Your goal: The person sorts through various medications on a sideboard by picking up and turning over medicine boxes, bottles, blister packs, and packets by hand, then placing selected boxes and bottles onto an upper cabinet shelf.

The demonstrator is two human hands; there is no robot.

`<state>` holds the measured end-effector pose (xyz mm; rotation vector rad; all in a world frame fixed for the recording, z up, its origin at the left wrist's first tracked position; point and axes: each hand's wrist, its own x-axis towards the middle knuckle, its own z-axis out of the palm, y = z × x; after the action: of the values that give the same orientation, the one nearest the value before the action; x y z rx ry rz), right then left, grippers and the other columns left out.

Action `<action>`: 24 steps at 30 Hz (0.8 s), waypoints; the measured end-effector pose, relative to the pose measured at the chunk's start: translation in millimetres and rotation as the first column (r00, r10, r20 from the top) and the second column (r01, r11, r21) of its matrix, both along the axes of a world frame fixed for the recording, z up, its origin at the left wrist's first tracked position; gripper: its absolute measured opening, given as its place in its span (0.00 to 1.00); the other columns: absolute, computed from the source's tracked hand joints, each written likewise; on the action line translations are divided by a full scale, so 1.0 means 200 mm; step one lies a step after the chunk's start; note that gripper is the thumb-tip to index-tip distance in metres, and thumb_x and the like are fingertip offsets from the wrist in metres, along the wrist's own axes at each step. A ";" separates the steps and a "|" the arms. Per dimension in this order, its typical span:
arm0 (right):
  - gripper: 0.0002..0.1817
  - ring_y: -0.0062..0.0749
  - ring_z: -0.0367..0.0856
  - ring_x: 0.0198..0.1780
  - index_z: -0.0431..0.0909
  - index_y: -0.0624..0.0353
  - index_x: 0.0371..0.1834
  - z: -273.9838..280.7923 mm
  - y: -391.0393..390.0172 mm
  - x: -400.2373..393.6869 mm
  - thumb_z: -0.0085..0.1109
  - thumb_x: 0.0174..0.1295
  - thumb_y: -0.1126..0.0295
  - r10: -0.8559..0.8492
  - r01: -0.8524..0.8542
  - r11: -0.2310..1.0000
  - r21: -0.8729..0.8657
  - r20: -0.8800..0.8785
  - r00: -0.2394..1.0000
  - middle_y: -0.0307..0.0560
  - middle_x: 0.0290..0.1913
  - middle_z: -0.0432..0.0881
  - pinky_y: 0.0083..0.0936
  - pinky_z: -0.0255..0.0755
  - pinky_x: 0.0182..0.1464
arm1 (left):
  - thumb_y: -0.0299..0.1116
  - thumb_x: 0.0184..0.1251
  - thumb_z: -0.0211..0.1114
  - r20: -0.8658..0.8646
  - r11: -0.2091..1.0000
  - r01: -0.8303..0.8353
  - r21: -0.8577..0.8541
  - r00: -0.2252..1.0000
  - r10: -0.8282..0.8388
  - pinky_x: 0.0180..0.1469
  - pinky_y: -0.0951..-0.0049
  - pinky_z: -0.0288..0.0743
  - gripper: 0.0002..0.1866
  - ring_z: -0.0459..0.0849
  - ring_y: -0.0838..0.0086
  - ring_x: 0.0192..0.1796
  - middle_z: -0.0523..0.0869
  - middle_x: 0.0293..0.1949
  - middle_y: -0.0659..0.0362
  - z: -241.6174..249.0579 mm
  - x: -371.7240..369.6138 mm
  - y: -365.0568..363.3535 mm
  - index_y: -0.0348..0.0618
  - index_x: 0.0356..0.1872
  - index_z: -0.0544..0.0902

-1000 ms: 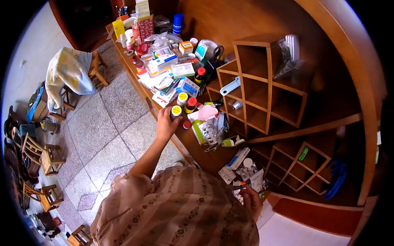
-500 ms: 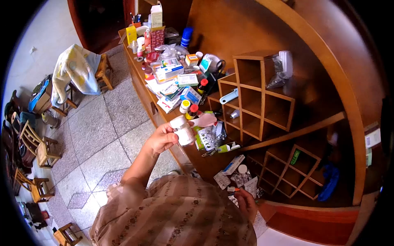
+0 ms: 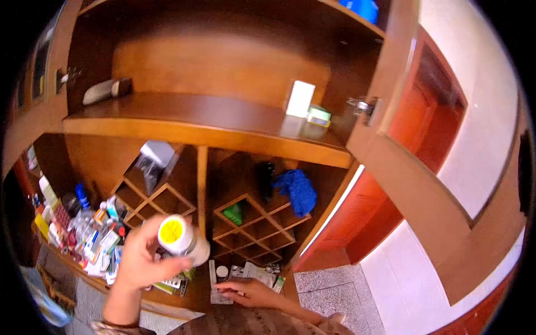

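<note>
My left hand (image 3: 139,259) is wrapped round a white medicine bottle (image 3: 192,245), raised in front of the cabinet. The bottle is tilted, and its white cap with a yellow top faces me. My right hand (image 3: 254,294) is low over the counter, fingers drawn together; a small reddish-dark bit shows at them, too small to name. Just beyond those fingers lie a white round-capped container (image 3: 222,272) and several silvery packets (image 3: 259,273). A pile of medicine boxes (image 3: 103,243) covers the counter to the left.
Above is a wooden shelf (image 3: 184,109) with a white box (image 3: 300,99), a small green box (image 3: 319,116) and a brush-like object (image 3: 106,90). Lattice racks (image 3: 254,229) stand below, near a blue bag (image 3: 298,192). An open cabinet door (image 3: 435,223) is on the right.
My view has swung up and right, bringing the upper shelf into sight. The bottle stays in my left hand, its cap now turned towards me. My right hand is now over the packets.
</note>
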<state>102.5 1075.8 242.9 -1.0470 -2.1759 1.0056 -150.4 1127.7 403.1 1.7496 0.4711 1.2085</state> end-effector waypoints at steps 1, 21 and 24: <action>0.20 0.33 0.82 0.44 0.68 0.50 0.63 -0.03 -0.01 0.03 0.50 0.69 0.63 -0.008 0.008 1.000 0.026 0.018 1.000 0.45 0.47 0.81 0.26 0.75 0.44 | 0.25 0.47 0.75 -0.019 1.000 -0.002 0.017 1.000 0.003 0.53 0.73 0.72 0.26 0.80 0.76 0.47 0.82 0.44 0.59 0.17 0.10 0.00 0.37 0.50 0.76; 0.16 0.22 0.81 0.40 0.76 0.59 0.55 -0.39 -0.55 0.52 0.57 0.65 0.67 -0.725 0.574 0.687 -0.445 -0.376 0.577 0.49 0.39 0.83 0.20 0.74 0.42 | 0.34 0.51 0.74 -0.596 0.948 0.147 0.281 0.801 0.053 0.32 0.78 0.80 0.20 0.83 0.73 0.31 0.83 0.32 0.52 0.86 1.66 0.95 0.30 0.38 0.78; 0.14 0.21 0.78 0.41 0.76 0.59 0.53 -0.38 -0.56 0.48 0.56 0.65 0.69 -0.755 0.672 0.653 -0.349 -0.373 0.540 0.43 0.40 0.81 0.19 0.72 0.44 | 0.37 0.51 0.73 -0.618 0.972 0.156 0.176 0.786 -0.014 0.32 0.77 0.78 0.19 0.82 0.74 0.33 0.83 0.33 0.56 0.94 1.52 0.82 0.40 0.40 0.76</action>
<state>198.8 963.0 166.5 -1.4053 -1.0612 0.9031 154.5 1292.7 591.3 2.3336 0.6425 0.6076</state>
